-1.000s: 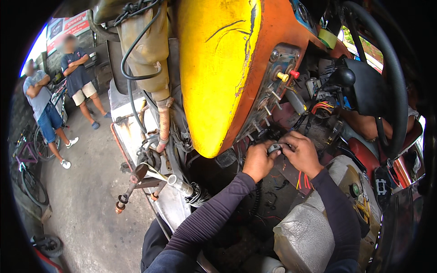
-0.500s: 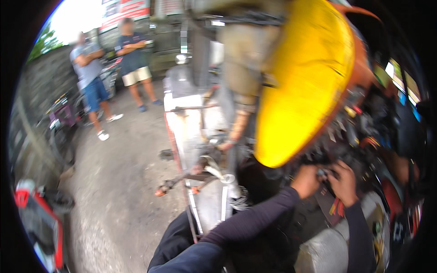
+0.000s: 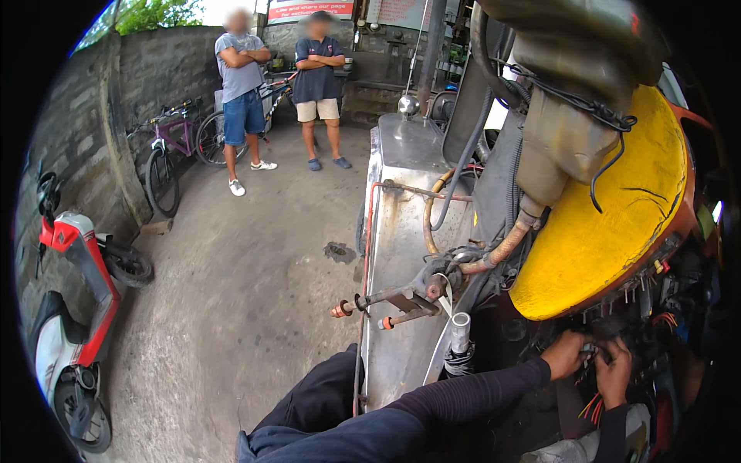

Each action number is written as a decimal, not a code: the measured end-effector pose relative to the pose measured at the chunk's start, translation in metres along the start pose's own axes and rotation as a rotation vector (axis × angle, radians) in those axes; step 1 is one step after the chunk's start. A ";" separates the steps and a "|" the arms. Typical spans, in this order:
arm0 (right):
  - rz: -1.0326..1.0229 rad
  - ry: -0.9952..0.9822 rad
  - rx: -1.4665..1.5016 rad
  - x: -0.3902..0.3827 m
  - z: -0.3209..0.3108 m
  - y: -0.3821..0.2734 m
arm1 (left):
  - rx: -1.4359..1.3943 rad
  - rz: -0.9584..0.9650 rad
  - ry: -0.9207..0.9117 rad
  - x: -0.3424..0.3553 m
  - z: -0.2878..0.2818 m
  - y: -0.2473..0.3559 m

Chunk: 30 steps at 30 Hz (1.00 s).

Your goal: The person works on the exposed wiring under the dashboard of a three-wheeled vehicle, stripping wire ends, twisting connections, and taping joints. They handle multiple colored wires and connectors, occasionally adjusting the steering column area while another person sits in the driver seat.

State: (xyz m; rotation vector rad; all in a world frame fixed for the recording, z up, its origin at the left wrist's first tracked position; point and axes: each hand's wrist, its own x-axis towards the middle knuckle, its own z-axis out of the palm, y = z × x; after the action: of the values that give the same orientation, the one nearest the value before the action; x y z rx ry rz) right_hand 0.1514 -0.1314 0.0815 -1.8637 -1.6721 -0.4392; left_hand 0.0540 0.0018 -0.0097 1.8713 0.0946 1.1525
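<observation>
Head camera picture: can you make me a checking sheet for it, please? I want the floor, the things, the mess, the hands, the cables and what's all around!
Surface: concrete floor, stained, with a dark patch.
Things in hand: small grey part; too small to tell what it is.
Clutter: rusty rods with orange ends jut out over the floor.
Hands: left hand and right hand, both closed on the part.
Cables: black cable near the yellow panel; coloured wires below the right hand.
Surroundings: two people, arms folded; purple bicycle; red and white scooter.
</observation>
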 end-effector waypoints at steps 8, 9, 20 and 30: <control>0.006 0.008 -0.043 0.000 -0.001 -0.005 | -0.037 -0.057 -0.024 0.000 -0.002 0.004; 0.011 0.010 -0.039 0.000 -0.001 -0.005 | -0.054 -0.065 -0.017 0.000 -0.002 0.005; 0.033 0.002 -0.045 0.000 0.000 -0.004 | -0.009 -0.042 -0.017 0.000 -0.011 0.013; 0.048 -0.058 -0.084 -0.005 -0.002 0.001 | -0.021 -0.081 -0.057 -0.003 -0.019 0.023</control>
State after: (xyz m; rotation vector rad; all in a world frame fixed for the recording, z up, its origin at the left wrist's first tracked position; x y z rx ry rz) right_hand 0.1516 -0.1368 0.0795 -1.9907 -1.6663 -0.4450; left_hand 0.0301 -0.0007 0.0075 1.8632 0.1247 1.0404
